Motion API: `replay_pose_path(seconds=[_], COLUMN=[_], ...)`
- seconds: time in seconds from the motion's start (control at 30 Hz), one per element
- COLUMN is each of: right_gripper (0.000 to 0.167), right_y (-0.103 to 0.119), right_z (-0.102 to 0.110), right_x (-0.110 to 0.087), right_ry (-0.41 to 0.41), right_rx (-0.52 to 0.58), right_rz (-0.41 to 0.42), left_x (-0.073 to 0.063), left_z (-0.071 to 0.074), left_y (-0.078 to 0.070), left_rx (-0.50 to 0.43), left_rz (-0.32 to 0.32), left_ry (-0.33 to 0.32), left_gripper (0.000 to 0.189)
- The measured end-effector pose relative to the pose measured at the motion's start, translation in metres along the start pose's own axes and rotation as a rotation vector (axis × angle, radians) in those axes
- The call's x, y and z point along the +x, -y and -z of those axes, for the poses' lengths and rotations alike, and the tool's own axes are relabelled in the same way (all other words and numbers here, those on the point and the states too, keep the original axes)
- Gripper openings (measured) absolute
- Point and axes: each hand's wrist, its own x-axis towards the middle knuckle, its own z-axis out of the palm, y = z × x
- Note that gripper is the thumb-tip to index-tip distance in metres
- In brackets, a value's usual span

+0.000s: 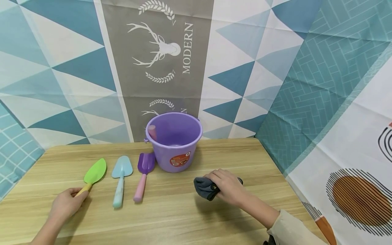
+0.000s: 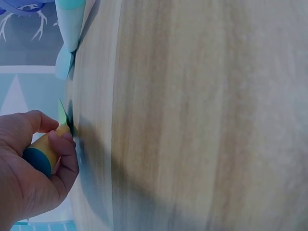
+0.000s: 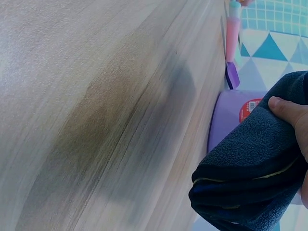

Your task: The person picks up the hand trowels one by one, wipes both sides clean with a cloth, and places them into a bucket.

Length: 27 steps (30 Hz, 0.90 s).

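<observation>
My left hand (image 1: pixel 68 204) pinches the yellow handle of a toy trowel with a green blade (image 1: pixel 95 171) at the table's left side. In the left wrist view, thumb and fingers wrap that handle (image 2: pixel 48 150), low over the wood. A folded dark grey cloth (image 1: pixel 204 188) is gripped by my right hand (image 1: pixel 228 186), right of the middle. The right wrist view shows the cloth's stacked folds (image 3: pixel 250 144) under the thumb, with a shadow on the table below. Right of the green trowel lie a light blue trowel (image 1: pixel 119 190) and a purple scoop with a pink handle (image 1: pixel 141 187).
A purple bucket (image 1: pixel 171 160) stands at the back of the wooden table (image 1: pixel 171 224), with a pink handle end (image 1: pixel 152 132) inside it. Patterned cloth hangs behind the table (image 1: pixel 165 85) and along its right side (image 1: pixel 343 143).
</observation>
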Motion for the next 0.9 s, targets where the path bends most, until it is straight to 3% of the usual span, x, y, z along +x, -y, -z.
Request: replay_pose_path(seconds=[0.63,0.9], right_gripper=[0.051,0.051], right_y=[0.0,0.0], right_z=[0.002,0.003], right_x=[0.002,0.003], right_ry=[0.041,0.032], right_rx=[0.008,0.012], right_rz=[-0.023,-0.019], left_x=[-0.008,-0.009], left_z=[0.002,0.003], left_y=[-0.003,-0.005], left_rx=[-0.002,0.016], left_rz=[-0.071,-0.108], left_ry=[-0.075,-0.142], left_gripper=[0.065,0.057])
